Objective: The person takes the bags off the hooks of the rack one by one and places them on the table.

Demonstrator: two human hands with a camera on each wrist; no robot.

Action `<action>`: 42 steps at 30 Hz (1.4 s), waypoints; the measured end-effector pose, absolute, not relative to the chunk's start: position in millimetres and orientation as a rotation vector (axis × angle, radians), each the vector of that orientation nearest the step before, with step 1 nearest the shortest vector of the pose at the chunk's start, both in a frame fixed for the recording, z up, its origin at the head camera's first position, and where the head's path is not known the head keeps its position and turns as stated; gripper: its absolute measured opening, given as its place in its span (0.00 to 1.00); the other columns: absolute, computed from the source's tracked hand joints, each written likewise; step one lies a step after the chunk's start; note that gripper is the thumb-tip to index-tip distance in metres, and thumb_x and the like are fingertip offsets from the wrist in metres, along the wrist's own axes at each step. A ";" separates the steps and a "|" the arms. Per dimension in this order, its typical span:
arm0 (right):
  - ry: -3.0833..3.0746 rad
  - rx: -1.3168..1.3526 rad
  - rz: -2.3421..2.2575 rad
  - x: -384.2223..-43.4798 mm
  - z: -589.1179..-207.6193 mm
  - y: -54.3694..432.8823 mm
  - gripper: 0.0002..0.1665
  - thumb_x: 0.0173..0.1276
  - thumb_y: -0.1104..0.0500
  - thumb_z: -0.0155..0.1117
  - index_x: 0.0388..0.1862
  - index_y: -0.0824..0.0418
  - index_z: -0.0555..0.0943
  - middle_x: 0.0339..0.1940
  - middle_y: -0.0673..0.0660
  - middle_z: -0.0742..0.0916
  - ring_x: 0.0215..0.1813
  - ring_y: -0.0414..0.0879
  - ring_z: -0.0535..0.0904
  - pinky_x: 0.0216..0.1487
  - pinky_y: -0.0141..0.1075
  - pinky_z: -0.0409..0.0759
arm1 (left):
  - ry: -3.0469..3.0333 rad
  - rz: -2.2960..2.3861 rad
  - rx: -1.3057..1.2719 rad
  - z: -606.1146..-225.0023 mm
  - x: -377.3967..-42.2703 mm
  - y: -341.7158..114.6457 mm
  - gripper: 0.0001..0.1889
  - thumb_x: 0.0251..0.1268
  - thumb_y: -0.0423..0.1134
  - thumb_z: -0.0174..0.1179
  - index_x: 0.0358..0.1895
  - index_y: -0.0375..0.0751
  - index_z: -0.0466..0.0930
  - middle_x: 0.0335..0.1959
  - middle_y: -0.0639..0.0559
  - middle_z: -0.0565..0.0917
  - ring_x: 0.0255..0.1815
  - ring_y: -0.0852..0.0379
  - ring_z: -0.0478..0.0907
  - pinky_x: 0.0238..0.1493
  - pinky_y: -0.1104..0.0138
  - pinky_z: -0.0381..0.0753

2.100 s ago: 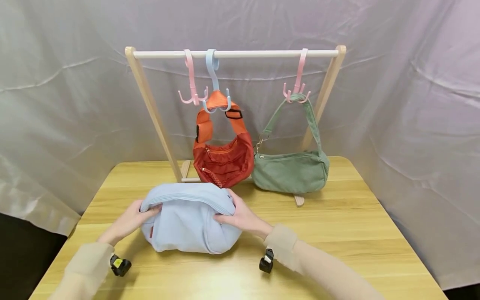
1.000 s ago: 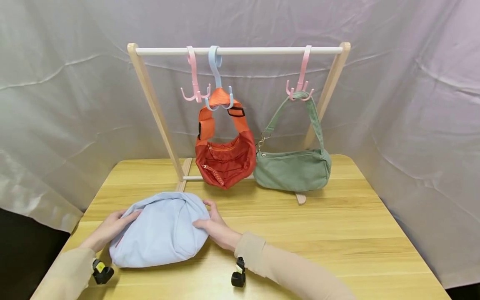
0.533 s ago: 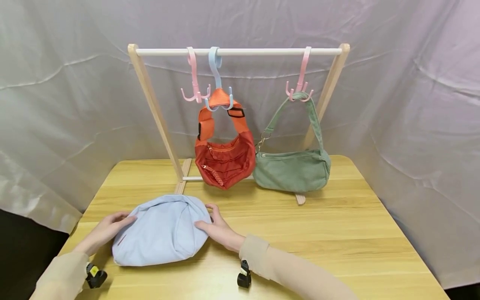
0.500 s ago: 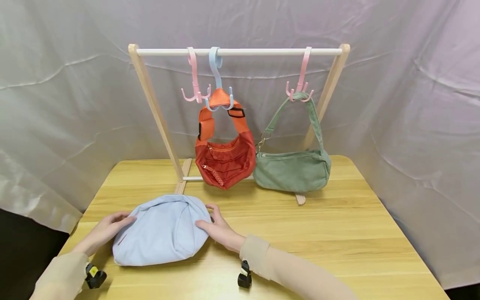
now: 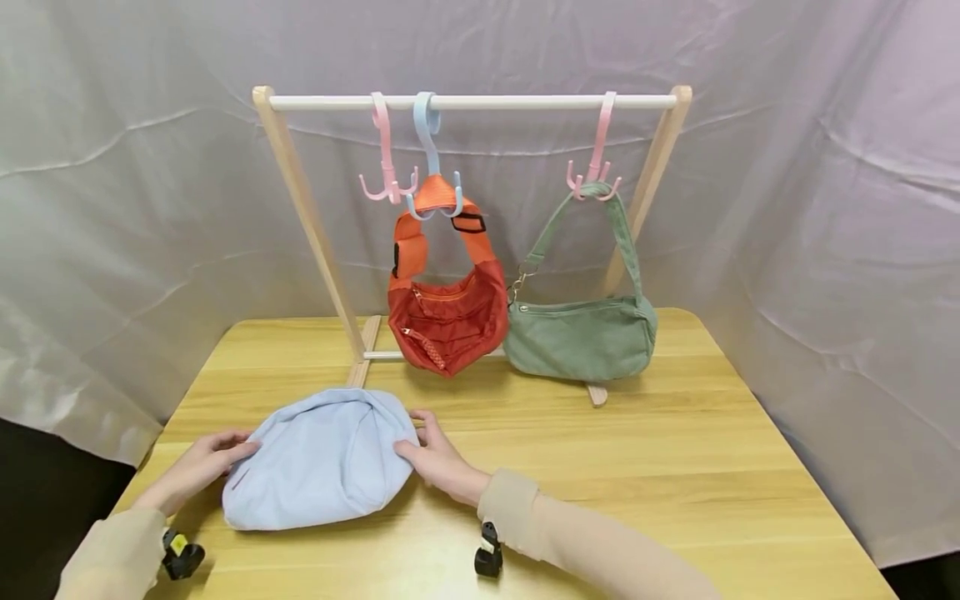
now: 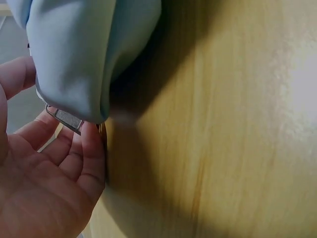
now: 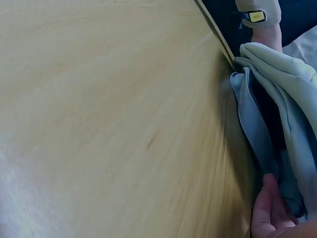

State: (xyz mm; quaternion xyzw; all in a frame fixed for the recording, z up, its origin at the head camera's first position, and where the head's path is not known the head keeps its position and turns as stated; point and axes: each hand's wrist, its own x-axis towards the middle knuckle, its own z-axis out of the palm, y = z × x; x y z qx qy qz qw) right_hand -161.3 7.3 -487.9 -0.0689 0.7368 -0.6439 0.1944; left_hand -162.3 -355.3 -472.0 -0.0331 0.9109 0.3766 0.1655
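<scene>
A light blue bag (image 5: 322, 467) is at the front left of the table, its rounded cloth side facing up. My left hand (image 5: 198, 471) is at the bag's left end, thumb on the cloth and fingers behind. In the left wrist view, those fingertips touch a metal buckle (image 6: 65, 118) at the bag's end. My right hand (image 5: 442, 462) grips the right end, thumb in front and fingers round the back. The right wrist view shows its fingers (image 7: 270, 206) against the bag's folded layers; part of the hand is cut off there.
A rack with a white bar (image 5: 517, 102) stands behind. A red bag (image 5: 450, 325) hangs from a blue hook (image 5: 427, 133), a green bag (image 5: 581, 337) from a pink hook (image 5: 597, 150). Another pink hook (image 5: 386, 150) carries nothing. Grey curtains surround the wooden table (image 5: 637, 500).
The blue bag has moved left and towards me, and its zip edge has turned out of sight. My left hand has slid outward along it to the left end. The right hand keeps its grip.
</scene>
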 end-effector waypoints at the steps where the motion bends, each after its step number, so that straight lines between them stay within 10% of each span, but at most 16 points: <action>1: 2.069 -0.201 -1.800 -161.4 -487.6 6.4 0.39 0.68 0.55 0.61 0.75 0.56 0.59 0.60 0.63 0.82 0.21 0.41 0.68 0.17 0.29 0.62 | 2.594 1.069 -0.094 -471.5 -162.7 -356.2 0.32 0.77 0.53 0.51 0.67 0.25 0.69 0.58 0.36 0.80 0.42 0.69 0.72 0.41 0.72 0.74; 28: 2.116 -0.217 -1.755 -164.0 -486.5 -3.6 0.38 0.64 0.60 0.65 0.71 0.60 0.63 0.43 0.58 0.82 0.22 0.42 0.69 0.19 0.31 0.65 | 2.613 0.965 0.017 -466.1 -166.7 -356.2 0.28 0.80 0.45 0.45 0.66 0.19 0.66 0.62 0.24 0.75 0.62 0.35 0.75 0.55 0.56 0.77; 42: 2.142 -0.252 -1.720 -169.5 -489.2 -7.9 0.37 0.62 0.61 0.67 0.69 0.63 0.65 0.40 0.56 0.81 0.24 0.41 0.72 0.19 0.30 0.69 | 2.661 0.906 0.028 -464.7 -172.7 -356.5 0.23 0.77 0.45 0.46 0.56 0.24 0.74 0.48 0.35 0.82 0.46 0.53 0.76 0.44 0.66 0.75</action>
